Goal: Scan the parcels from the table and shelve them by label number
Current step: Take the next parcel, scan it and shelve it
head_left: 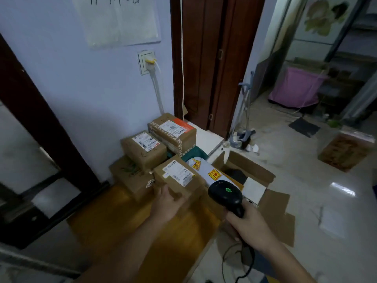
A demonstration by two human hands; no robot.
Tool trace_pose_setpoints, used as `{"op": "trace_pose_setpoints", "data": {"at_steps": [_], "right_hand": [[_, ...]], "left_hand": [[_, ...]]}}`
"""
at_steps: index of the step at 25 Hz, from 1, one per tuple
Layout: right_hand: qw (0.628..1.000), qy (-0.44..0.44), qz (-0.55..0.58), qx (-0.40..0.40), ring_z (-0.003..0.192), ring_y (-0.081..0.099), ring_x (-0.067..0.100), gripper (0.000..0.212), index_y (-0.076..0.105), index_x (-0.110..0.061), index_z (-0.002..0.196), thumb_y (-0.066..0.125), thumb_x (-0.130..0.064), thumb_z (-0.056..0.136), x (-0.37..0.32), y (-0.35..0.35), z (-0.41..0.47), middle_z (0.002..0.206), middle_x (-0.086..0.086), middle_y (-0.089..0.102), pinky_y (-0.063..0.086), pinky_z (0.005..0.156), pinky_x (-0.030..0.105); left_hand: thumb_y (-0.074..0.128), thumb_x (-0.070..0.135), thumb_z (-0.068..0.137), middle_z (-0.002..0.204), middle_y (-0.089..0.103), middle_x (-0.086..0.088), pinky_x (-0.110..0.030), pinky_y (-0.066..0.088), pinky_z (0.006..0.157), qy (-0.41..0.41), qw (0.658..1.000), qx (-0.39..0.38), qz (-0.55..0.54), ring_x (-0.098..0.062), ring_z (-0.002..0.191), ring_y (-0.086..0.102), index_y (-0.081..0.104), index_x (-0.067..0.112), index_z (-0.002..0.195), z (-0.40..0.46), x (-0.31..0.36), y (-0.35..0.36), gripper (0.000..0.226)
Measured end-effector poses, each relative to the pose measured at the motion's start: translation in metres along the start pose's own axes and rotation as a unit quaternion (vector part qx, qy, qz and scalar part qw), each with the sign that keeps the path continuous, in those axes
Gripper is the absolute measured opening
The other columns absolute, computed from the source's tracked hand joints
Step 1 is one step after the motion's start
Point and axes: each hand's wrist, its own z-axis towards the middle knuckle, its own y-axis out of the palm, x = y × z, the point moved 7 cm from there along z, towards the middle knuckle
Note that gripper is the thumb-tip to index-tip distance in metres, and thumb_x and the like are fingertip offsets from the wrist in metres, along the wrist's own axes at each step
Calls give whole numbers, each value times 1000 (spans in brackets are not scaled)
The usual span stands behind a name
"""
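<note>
Several brown cardboard parcels with white labels sit at the far end of a yellow-brown wooden table (114, 217) against the wall. My left hand (166, 203) grips the near side of the closest parcel (179, 178), whose label faces up. My right hand (247, 225) holds a black barcode scanner (225, 194) by its handle, its head with a green dot just right of that parcel. Behind it lie a small parcel (143, 149) on a lower box (130, 176), a taller box with an orange label (172, 131), and a white bag with yellow stickers (206, 170).
An open cardboard box (253, 180) sits on the tiled floor right of the table. A dark wooden door (212, 58) stands behind the parcels. A cable hangs from a wall socket (148, 62). Further right are a broom (242, 119), a pink bin (293, 86) and a floor box (344, 152).
</note>
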Motion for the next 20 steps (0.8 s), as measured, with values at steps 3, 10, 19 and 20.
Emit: {"op": "trace_pose_setpoints", "data": {"at_steps": [3, 10, 19, 20], "right_hand": [[998, -6, 3, -61, 46, 54, 14, 9, 62, -29, 94, 68, -32, 88, 2, -2, 62, 50, -5, 57, 48, 56, 33], [987, -3, -37, -153, 50, 52, 16, 9, 58, -28, 95, 64, -21, 95, 19, 21, 152, 62, 7, 55, 47, 53, 30], [976, 9, -61, -210, 57, 47, 23, 12, 57, -22, 105, 61, -18, 95, 38, 42, 172, 66, 14, 50, 43, 55, 35], [976, 11, -61, -209, 56, 47, 23, 13, 56, -25, 104, 61, -18, 95, 38, 42, 172, 65, 12, 50, 44, 54, 34]], "left_hand": [[85, 61, 75, 144, 59, -2, -51, 54, 104, -93, 983, 30, -157, -26, 123, 64, 40, 26, 152, 37, -17, 12, 96], [94, 47, 68, 153, 50, -13, -41, 60, 93, -227, 926, 79, -290, -33, 127, 62, 24, 9, 159, 46, -23, 52, 121], [90, 47, 74, 149, 54, -10, -21, 54, 75, -227, 916, 138, -302, -20, 112, 60, 14, 15, 162, 29, -24, 74, 121], [90, 52, 72, 148, 54, -9, -26, 56, 80, -227, 914, 139, -306, -18, 109, 59, 14, 16, 161, 27, -25, 77, 123]]}}
